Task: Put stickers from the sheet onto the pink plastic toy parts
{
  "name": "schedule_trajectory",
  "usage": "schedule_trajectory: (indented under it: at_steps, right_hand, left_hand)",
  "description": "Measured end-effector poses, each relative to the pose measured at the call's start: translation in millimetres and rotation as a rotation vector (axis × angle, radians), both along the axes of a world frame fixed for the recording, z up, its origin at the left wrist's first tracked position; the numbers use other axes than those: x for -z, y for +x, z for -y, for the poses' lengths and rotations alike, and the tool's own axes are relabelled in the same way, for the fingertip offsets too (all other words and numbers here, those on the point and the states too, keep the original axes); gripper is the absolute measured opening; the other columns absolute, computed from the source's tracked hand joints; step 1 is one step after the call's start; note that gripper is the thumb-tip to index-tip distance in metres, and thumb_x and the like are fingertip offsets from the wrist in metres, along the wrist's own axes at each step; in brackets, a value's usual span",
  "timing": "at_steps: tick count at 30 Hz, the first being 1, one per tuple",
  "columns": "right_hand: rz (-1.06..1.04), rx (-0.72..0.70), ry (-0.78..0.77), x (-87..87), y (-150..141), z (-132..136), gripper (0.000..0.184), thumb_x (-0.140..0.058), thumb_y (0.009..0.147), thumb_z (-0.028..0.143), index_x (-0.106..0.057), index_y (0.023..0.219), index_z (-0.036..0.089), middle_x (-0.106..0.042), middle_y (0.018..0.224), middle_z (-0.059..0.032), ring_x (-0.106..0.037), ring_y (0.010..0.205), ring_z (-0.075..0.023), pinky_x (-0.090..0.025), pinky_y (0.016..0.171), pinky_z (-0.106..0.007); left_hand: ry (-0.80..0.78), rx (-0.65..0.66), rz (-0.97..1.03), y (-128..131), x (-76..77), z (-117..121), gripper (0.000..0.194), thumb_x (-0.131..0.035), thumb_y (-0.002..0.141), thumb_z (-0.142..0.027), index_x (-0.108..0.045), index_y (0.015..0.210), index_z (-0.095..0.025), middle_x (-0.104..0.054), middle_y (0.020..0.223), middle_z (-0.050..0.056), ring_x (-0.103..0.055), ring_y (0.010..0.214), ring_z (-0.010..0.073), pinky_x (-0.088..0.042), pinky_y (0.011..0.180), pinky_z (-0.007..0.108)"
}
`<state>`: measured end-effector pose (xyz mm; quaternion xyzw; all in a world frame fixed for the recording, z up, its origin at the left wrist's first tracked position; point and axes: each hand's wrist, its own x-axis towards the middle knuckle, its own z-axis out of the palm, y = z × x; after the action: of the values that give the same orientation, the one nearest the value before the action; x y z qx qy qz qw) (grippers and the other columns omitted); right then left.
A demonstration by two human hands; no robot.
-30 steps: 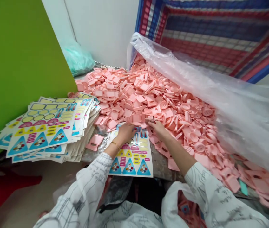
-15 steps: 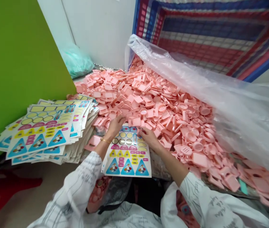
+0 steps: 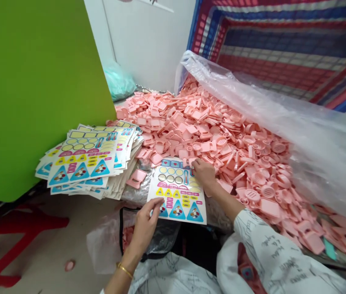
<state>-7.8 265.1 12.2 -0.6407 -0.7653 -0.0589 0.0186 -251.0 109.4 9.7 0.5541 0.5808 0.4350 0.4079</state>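
A sticker sheet [image 3: 197, 199] with blue triangles, yellow circles and pink shapes lies in front of me. My left hand [image 3: 145, 222] is over its lower left corner, thumb and fingers curled close together near a blue triangle sticker; whether anything is between the fingertips is hidden. At the upper right of the sheet, my right hand [image 3: 204, 174] has its fingertips on a small pink plastic toy piece [image 3: 187, 162], which rests over the sheet's top edge. Another pink piece [image 3: 136, 178] with a cut-out lies left of the sheet.
Behind the sheet spreads a large heap of pink plastic toy pieces [image 3: 203, 118]. A stack of sticker sheets [image 3: 84, 159] stands left, beside a green panel [image 3: 38, 81]. Clear plastic sheeting [image 3: 320, 155] drapes along the right. A red stool [image 3: 23, 232] is on the floor.
My left hand has left the top of the sheet and come down to its lower left corner. My right hand stays near the top. The whole view has shifted rightward.
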Motion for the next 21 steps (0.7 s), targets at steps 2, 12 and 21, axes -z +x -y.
schedule_trajectory:
  at_steps: [2, 12, 21]
  right_hand:
    - [-0.003, 0.031, 0.043, 3.7, 14, 10, 0.025, -0.045, 0.097, 0.027, -0.066, 0.105, 0.017, -0.067, 0.107, -0.0115, -0.06, 0.096, -0.0239, -0.037, 0.076, -0.031]
    - [0.006, -0.052, -0.041, -12.7, 1, 12, 0.046, -0.045, 0.092, 0.021, -0.052, 0.138, 0.023, -0.058, 0.134, -0.0105, -0.06, 0.102, -0.0219, -0.039, 0.075, -0.029]
    - [-0.027, 0.078, -0.024, -18.9, 14, 34, 0.028, -0.046, 0.092, 0.02, -0.069, 0.108, 0.018, -0.069, 0.111, -0.0118, -0.063, 0.097, -0.0229, -0.039, 0.074, -0.029]
  left_hand:
    - [-0.044, -0.025, 0.05, -5, 5.3, 17, 0.027, -0.051, 0.092, -0.039, -0.07, 0.104, -0.024, -0.076, 0.106, 0.005, -0.07, 0.102, 0.0218, -0.055, 0.09, 0.033]
    - [-0.024, 0.054, 0.131, 20, 12.1, 48, 0.029, -0.052, 0.09, -0.04, -0.069, 0.105, -0.021, -0.076, 0.102, 0.008, -0.071, 0.098, 0.0223, -0.054, 0.093, 0.035]
    - [-0.086, 0.061, 0.19, -3, 36.9, 99, 0.032, -0.053, 0.09, -0.043, -0.07, 0.106, -0.02, -0.075, 0.098, 0.01, -0.07, 0.096, 0.022, -0.054, 0.089, 0.033]
